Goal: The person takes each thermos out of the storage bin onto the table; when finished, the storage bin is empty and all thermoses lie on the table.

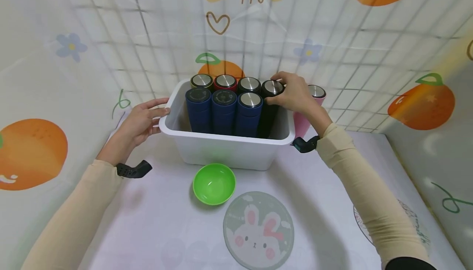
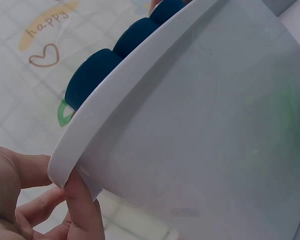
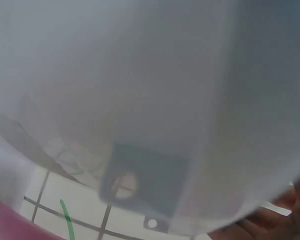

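A white plastic bin (image 1: 225,151) stands on the table with several upright thermos bottles inside. My left hand (image 1: 142,122) pinches the bin's left rim between thumb and fingers, as the left wrist view shows up close (image 2: 55,200). At the bin's right end, my right hand (image 1: 293,93) grips a black thermos (image 1: 268,116) around its silver-topped lid. Three blue thermoses (image 1: 224,116) fill the front row. Behind them stand a thermos with a yellow-green band (image 1: 202,81), a red one (image 1: 226,81) and a dark one (image 1: 249,84). The right wrist view is mostly filled by the blurred bin wall (image 3: 140,100).
A pink thermos (image 1: 302,124) stands outside the bin, behind its right end. In front of the bin sit a green bowl (image 1: 214,184) and a round rabbit mat (image 1: 258,231). Another round printed shape (image 1: 414,220) lies partly under my right forearm. A wire grid (image 1: 148,35) backs the printed sheet.
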Demonstrator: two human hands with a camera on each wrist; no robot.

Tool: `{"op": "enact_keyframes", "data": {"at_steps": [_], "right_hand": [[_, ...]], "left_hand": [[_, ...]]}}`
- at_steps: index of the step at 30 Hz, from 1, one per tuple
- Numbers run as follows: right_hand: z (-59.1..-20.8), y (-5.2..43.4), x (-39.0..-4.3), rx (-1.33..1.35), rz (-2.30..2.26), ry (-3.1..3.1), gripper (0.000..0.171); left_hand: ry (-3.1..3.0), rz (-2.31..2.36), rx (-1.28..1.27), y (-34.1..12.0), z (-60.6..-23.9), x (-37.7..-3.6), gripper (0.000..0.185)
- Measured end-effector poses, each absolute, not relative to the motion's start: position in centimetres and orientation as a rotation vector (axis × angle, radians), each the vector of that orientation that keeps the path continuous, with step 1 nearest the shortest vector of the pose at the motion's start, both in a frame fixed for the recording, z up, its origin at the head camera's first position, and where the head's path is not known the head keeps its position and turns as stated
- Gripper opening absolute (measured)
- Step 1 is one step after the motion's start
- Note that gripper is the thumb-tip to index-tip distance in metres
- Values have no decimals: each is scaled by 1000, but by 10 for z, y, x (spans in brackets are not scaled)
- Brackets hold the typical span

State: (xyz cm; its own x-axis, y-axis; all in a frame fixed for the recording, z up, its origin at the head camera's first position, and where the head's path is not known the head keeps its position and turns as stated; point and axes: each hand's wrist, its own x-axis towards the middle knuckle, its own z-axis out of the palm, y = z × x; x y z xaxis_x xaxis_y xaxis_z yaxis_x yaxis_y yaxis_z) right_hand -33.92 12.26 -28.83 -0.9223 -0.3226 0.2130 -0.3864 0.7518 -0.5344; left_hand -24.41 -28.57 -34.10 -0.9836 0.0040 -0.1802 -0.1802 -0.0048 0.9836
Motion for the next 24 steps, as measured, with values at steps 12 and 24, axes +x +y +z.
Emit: {"op": "enact_keyframes", "data": {"at_steps": [12,24], "right_hand": [[-289,127,-330,576,955,-2812,64],[-282,142,-314,461,1133,-2637,64]], "left_hand": [[2119,2126,-199,-284,-339,-243,59],[2112,2121,-202,-285,-339,-243,58]]}}
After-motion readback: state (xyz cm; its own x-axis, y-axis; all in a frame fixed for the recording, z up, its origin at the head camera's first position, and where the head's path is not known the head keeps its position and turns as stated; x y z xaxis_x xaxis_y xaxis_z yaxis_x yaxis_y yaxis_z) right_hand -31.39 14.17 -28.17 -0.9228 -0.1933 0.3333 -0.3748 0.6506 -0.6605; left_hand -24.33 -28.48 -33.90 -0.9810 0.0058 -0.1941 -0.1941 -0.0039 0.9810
